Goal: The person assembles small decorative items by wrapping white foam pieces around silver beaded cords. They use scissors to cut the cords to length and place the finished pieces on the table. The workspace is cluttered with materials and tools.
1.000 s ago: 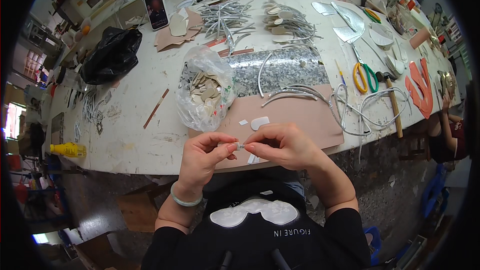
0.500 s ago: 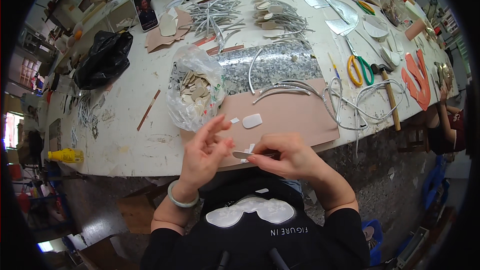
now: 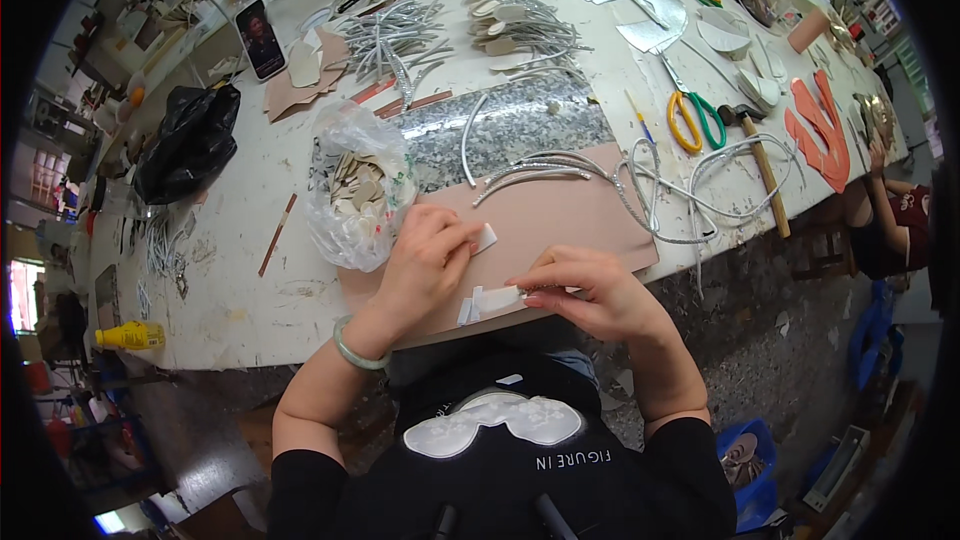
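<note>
My left hand [image 3: 432,258], with a pale bangle at its wrist, reaches over a pinkish-tan sheet [image 3: 560,210]. Its fingers are closed at a small white piece with a rounded end [image 3: 487,237], partly hidden beneath them. Close to the sheet's near edge, my right hand [image 3: 590,292] pinches a pale, tongue-shaped piece [image 3: 502,298] between thumb and fingers. Small white strips [image 3: 470,309] lie by that piece's left end. Just beyond my left hand stands a clear plastic bag [image 3: 385,155] holding several beige rounded pieces [image 3: 357,183].
Silver cords [image 3: 545,172] lie across the sheet, beside a grey speckled slab [image 3: 520,125]. To the right are scissors [image 3: 697,122] and a hammer [image 3: 768,175]. Bundled silver strips [image 3: 390,35], a phone [image 3: 261,40] and a black bag [image 3: 187,145] are farther off. A yellow bottle [image 3: 130,336] stands left.
My left hand has gone from spread fingers in the air to closing on the white piece on the sheet. My right hand's piece now shows its flat face. The whole view has shifted slightly.
</note>
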Motion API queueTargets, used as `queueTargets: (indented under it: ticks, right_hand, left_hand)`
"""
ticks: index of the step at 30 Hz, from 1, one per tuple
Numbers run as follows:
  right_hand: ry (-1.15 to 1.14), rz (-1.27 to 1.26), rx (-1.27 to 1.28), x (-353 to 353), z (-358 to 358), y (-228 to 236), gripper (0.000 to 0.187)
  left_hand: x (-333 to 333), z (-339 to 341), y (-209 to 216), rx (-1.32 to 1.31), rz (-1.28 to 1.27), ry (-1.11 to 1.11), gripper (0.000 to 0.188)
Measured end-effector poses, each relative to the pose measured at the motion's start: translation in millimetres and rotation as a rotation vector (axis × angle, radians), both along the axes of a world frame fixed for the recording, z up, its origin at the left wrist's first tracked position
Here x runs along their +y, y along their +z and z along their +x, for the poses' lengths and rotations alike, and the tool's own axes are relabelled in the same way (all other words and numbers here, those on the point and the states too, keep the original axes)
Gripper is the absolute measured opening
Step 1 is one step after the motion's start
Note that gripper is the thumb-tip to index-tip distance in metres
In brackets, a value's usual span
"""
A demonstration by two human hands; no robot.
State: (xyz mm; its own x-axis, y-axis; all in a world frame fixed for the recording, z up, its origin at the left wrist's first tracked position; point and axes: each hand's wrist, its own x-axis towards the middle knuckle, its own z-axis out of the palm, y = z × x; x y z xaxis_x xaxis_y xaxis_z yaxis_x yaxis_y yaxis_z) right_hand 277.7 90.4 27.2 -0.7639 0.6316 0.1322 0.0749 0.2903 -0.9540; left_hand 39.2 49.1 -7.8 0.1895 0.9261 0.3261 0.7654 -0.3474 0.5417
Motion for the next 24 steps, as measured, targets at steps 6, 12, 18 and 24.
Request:
queueTargets:
  ticks: [6, 12, 18, 24]
  right_hand:
    - [0.022, 0.026, 0.021, 4.4, -2.7, -2.2, 0.026]
    - [-0.023, -0.026, 0.081, 6.4, -1.8, 1.8, 0.021]
    - [-0.046, 0.02, 0.164, 5.4, -7.5, 8.1, 0.02]
    - [-0.05, 0.04, 0.127, 5.9, -9.3, 7.0, 0.023]
  left_hand:
    - [-0.5, 8.2, 3.8, 0.072, 0.0, 0.092, 0.032]
    - [-10.3, 12.0, 29.0, -1.028, -0.666, 0.123, 0.026]
    - [-25.2, 9.2, 39.9, -1.357, -0.932, 0.0, 0.038]
    - [-28.6, 1.1, 46.9, -1.444, -1.071, -0.062, 0.039]
